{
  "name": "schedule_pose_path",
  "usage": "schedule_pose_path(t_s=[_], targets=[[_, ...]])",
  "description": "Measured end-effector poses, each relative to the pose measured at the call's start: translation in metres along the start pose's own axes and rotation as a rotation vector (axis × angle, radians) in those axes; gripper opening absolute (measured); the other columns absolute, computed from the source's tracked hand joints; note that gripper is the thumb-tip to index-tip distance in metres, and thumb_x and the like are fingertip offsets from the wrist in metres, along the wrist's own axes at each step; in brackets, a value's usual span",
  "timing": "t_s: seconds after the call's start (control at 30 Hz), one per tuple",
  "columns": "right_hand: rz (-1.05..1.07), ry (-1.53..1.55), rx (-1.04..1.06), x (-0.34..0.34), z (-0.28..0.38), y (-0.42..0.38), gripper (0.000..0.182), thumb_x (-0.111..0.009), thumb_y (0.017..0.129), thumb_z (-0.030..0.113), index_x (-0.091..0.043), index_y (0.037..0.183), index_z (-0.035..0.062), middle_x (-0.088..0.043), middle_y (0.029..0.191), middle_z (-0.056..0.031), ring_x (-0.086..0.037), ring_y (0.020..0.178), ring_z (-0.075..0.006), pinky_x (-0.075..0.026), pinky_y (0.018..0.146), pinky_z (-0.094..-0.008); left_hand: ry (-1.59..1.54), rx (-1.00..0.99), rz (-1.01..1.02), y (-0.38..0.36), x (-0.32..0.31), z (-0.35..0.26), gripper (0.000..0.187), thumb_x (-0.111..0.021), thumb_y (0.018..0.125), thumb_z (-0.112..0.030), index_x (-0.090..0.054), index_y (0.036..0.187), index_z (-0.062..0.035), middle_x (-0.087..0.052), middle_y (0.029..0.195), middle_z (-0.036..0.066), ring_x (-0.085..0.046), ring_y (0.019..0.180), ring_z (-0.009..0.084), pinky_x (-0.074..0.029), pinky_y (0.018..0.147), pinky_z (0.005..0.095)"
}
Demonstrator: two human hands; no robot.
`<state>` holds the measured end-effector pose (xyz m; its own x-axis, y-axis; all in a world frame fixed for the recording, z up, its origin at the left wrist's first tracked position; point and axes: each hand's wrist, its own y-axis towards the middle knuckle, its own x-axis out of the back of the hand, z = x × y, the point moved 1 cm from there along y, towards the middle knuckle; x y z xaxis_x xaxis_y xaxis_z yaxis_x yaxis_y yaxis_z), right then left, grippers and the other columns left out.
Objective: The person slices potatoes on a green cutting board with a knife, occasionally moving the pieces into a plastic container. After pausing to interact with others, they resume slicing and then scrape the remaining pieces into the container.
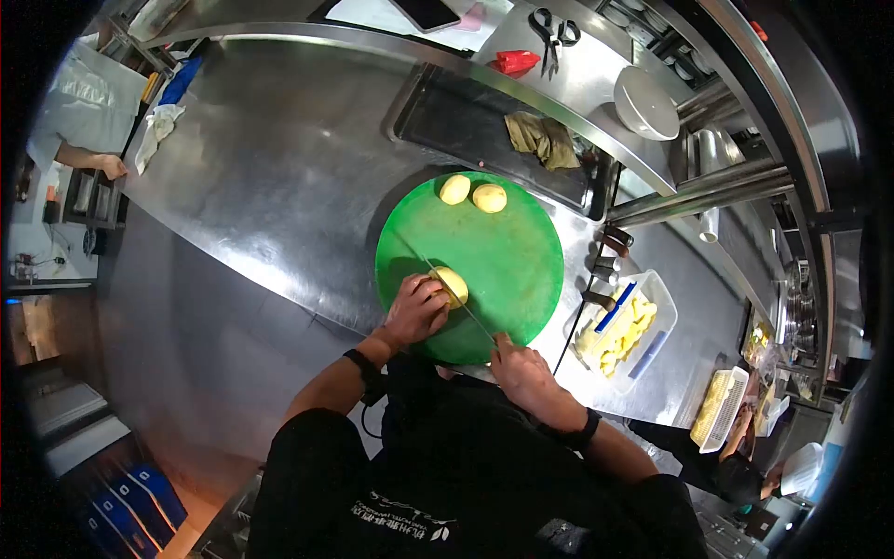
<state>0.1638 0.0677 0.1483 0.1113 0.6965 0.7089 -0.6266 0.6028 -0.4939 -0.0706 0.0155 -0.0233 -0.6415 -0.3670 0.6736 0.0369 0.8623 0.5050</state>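
Note:
My left hand point(416, 309) is closed over a peeled potato point(453, 285), pressing it near the lower left of a round green cutting board point(512, 252). In my right hand point(524, 370) is the handle of a kitchen knife point(477, 320). Its thin blade runs diagonally up and left across the potato, right beside my left fingertips. Two more peeled potatoes, a left one point(454, 189) and a right one point(489, 197), lie at the board's far edge.
Right of the board stands a clear plastic tub point(663, 326) of yellow pieces with a blue-handled tool point(616, 307) on top. Behind lies a dark tray point(447, 116) with a brown cloth point(543, 140). Scissors point(552, 42) and a bowl point(645, 102) rest on the shelf. Other people work at both sides.

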Motion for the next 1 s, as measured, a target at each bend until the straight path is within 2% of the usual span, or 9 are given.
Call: schedule_pose_path(t_s=[0.17,0.27,0.37,0.47,0.6,0.67,0.77,0.87,1.0], targets=[[0.026,0.014,0.008,-0.026,-0.021,0.022,0.031,-0.056,0.103,0.014,-0.053,0.126,-0.0064,-0.069,0.079,-0.0287,-0.069,0.076,-0.0508,-0.054,0.07,-0.0602,-0.006,-0.018,0.022,-0.003,0.0,0.001,0.035,-0.082,0.076,-0.017,-0.067,0.108,-0.0125,-0.06,0.122,0.009,-0.056,0.121,0.0358,-0.049,0.104,0.0537],[-0.14,-0.008,0.146,-0.085,-0.071,0.054,0.035,-0.057,0.103,0.014,-0.053,0.13,-0.0072,-0.069,0.081,-0.0301,-0.068,0.076,-0.0511,-0.054,0.07,-0.0599,-0.003,-0.004,0.03,-0.003,0.003,0.001,0.037,-0.083,0.076,-0.018,-0.066,0.109,-0.0126,-0.06,0.123,0.008,-0.055,0.121,0.0363,-0.049,0.104,0.0535],[-0.083,-0.014,0.013,-0.069,-0.05,0.057,0.037,-0.059,0.102,0.015,-0.055,0.13,-0.0085,-0.07,0.082,-0.03,-0.069,0.077,-0.0504,-0.054,0.071,-0.0584,-0.013,0.029,-0.029,0.004,0.002,-0.001,0.037,-0.083,0.078,-0.021,-0.066,0.11,-0.012,-0.06,0.124,0.009,-0.055,0.121,0.0377,-0.049,0.105,0.0527],[-0.084,0.102,0.027,-0.06,-0.055,0.057,0.037,-0.061,0.101,0.015,-0.058,0.128,-0.0091,-0.07,0.079,-0.0291,-0.07,0.078,-0.0496,-0.056,0.072,-0.0566,-0.015,0.072,-0.034,0.005,-0.006,-0.004,0.038,-0.083,0.079,-0.022,-0.067,0.112,-0.0109,-0.06,0.125,0.011,-0.055,0.121,0.0393,-0.048,0.105,0.0522],[-0.086,0.142,0.056,-0.057,-0.099,0.031,0.038,-0.06,0.102,0.019,-0.057,0.132,-0.0042,-0.072,0.09,-0.0304,-0.071,0.085,-0.0495,-0.057,0.082,-0.0572,0.01,0.135,-0.079,0.019,-0.015,-0.015,0.048,-0.082,0.078,-0.017,-0.062,0.122,-0.0102,-0.058,0.125,0.014,-0.052,0.124,0.0403,-0.047,0.104,0.055],[-0.071,0.124,0.031,-0.043,-0.121,0.011,0.036,-0.061,0.102,0.019,-0.058,0.131,-0.0024,-0.073,0.091,-0.0287,-0.072,0.087,-0.0483,-0.057,0.083,-0.0558,0.073,0.176,0.0,0.03,-0.016,-0.02,0.043,-0.08,0.08,-0.021,-0.064,0.118,-0.0073,-0.06,0.125,0.014,-0.052,0.125,0.0375,-0.044,0.106,0.0524],[-0.129,0.023,0.04,-0.037,-0.148,-0.002,0.033,-0.061,0.101,0.018,-0.059,0.128,-0.0008,-0.074,0.092,-0.0259,-0.073,0.088,-0.0459,-0.058,0.083,-0.0544,0.169,0.195,0.044,0.037,-0.024,-0.022,0.038,-0.079,0.083,-0.026,-0.066,0.114,-0.0058,-0.061,0.124,0.013,-0.052,0.125,0.0359,-0.041,0.107,0.0507],[-0.092,-0.07,0.005,-0.016,-0.131,-0.01,0.033,-0.06,0.1,0.018,-0.059,0.128,0.0005,-0.074,0.091,-0.0244,-0.074,0.087,-0.043,-0.058,0.082,-0.0537,0.253,0.238,0.091,0.032,-0.016,-0.024,0.039,-0.08,0.085,-0.027,-0.067,0.115,-0.0062,-0.062,0.123,0.014,-0.052,0.124,0.0365,-0.042,0.105,0.0514],[-0.167,-0.258,0.072,-0.046,-0.141,-0.015,0.039,-0.057,0.103,0.021,-0.052,0.139,0.0069,-0.075,0.085,-0.0234,-0.074,0.078,-0.0437,-0.059,0.072,-0.0552,0.382,0.341,-0.083,0.026,0.011,0.001,0.036,-0.081,0.082,-0.025,-0.069,0.112,-0.0085,-0.065,0.121,0.012,-0.057,0.118,0.0368,-0.046,0.099,0.051]])
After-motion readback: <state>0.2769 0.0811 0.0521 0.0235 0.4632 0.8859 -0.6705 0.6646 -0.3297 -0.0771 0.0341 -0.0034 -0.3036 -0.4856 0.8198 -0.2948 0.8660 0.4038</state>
